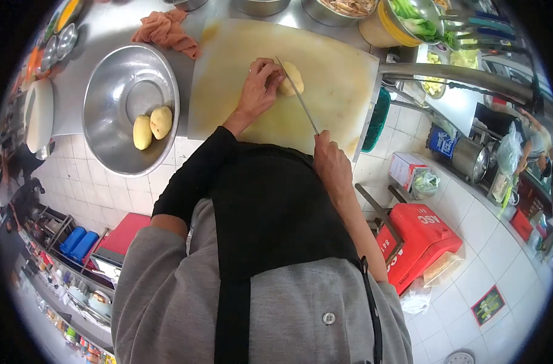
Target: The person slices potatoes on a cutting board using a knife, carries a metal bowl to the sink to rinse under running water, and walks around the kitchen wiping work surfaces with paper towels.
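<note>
My right hand [333, 161] is wrapped round the handle of a knife [301, 100], whose long thin blade points up and to the left. The blade lies across a peeled potato [294, 79] on the cutting board [234, 48]. Curled fingers of my left hand [261, 88] grip the potato on the left side of the blade; their tips are partly hidden. Left of the board, a large steel bowl [100, 103] holds two peeled potatoes [142, 131], resting against each other.
An orange cloth [166, 31] lies by the board's upper left corner. Steel pans [261, 6] line the back. At the upper right stand a bowl of green leaves [413, 21] and a knife rack [486, 30]. A red box [419, 236] sits on the floor to the right.
</note>
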Available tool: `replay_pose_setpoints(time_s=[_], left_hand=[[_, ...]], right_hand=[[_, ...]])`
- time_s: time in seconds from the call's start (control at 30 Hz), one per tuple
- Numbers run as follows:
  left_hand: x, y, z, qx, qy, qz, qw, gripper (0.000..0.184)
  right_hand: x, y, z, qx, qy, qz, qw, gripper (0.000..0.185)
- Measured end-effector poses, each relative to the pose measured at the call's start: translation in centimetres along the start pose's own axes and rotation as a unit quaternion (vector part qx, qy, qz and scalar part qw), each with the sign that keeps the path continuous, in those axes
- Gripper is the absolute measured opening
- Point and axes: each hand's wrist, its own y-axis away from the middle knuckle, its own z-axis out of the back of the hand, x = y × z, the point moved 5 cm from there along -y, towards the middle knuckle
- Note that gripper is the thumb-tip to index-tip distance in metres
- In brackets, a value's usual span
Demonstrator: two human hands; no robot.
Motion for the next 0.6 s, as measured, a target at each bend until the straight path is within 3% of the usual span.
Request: replay_pose_setpoints(time_s=[0.23, 0.33, 0.43, 0.6], left_hand=[[0.2, 0.3, 0.0, -0.039, 0.003, -0.021, 0.999, 0.014], [0.5, 0.4, -0.1, -0.031, 0.012, -0.014, 0.999, 0.015], [-0.2, 0.5, 0.3, -0.049, 0.014, -0.029, 0.998, 0.016], [-1.9, -0.1, 0.7, -0.014, -0.035, -0.117, 0.992, 0.018]], right_hand=[[0.9, -1.3, 0.1, 0.028, 0.000, -0.009, 1.000, 0.027], [0.9, -5.3, -4.3, -0.102, -0.030, 0.053, 0.993, 0.027], [1.5, -8.3, -6.3, -0.084, -0.011, 0.025, 0.996, 0.029], [-2.4, -10.5, -5.0, -0.018, -0.162, 0.056, 0.985, 0.035]])
